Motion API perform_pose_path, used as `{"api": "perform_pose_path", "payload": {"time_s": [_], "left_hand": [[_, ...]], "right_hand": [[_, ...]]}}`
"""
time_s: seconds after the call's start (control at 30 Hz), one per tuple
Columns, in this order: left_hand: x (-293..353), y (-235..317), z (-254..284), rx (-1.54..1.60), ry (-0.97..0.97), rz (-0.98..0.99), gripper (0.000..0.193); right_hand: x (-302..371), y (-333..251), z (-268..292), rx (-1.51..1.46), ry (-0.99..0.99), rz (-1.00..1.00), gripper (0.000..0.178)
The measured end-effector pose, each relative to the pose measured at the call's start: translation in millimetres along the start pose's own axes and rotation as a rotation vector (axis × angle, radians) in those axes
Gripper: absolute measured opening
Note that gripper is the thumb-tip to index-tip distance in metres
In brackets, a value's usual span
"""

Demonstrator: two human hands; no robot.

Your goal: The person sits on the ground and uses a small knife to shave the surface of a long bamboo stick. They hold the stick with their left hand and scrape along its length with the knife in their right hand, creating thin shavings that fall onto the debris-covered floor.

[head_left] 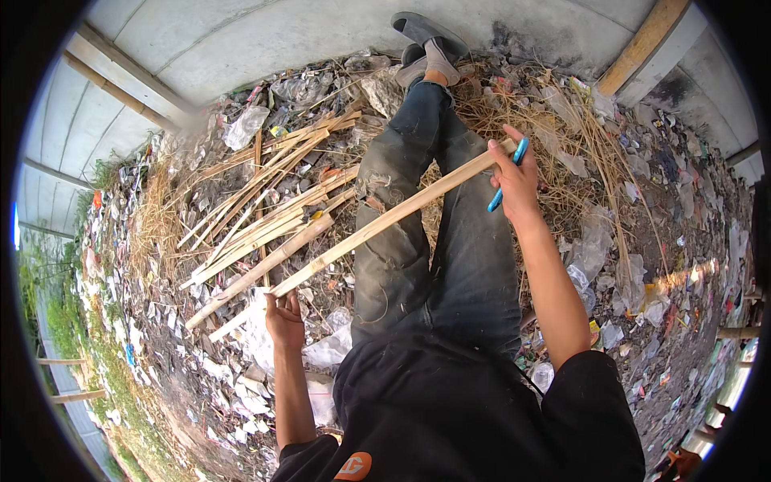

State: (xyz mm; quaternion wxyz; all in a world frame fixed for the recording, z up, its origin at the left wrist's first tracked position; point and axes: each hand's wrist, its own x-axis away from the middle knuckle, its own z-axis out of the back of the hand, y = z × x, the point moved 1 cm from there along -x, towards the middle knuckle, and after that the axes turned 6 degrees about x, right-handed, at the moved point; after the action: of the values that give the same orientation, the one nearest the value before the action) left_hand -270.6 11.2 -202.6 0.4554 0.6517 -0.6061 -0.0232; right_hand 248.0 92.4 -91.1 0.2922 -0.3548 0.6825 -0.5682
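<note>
A long split bamboo strip (393, 215) lies slantwise across my outstretched legs. Its lower left part rests in the fingers of my left hand (285, 324), which are closed around it. Near the upper right end, my right hand (516, 181) grips the same strip. That hand also has a slim bright blue object (495, 199) in it, perhaps a tool handle; its kind is hidden by the fingers. Just beyond my left hand, a thicker bamboo piece (261, 271) lies on the ground beside a pile of split bamboo strips (277, 217).
Plastic scraps and paper litter the ground (610, 281) around me. Dry straw (498, 112) lies by my right leg. A grey wall (321, 32) stands beyond my crossed feet, with bamboo posts (645, 48) against it. Green plants (60, 313) grow at far left.
</note>
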Motion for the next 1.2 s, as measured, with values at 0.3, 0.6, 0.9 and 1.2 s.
{"api": "perform_pose_path", "payload": {"time_s": [0.3, 0.6, 0.9, 1.2], "left_hand": [[87, -78, -23, -0.033, 0.005, 0.238, 0.031], [153, -44, -120, -0.733, -0.412, -0.02, 0.031], [117, -74, -165, -1.29, -0.859, -0.25, 0.032], [115, -57, -187, -1.236, -0.688, -0.23, 0.034]], "right_hand": [[42, -1, -44, 0.045, -0.223, -0.073, 0.028], [68, 16, -70, 0.103, -0.165, -0.046, 0.036], [60, -13, -72, -0.075, -0.2, -0.243, 0.042], [84, -22, -50, 0.58, -0.536, -0.069, 0.062]]}}
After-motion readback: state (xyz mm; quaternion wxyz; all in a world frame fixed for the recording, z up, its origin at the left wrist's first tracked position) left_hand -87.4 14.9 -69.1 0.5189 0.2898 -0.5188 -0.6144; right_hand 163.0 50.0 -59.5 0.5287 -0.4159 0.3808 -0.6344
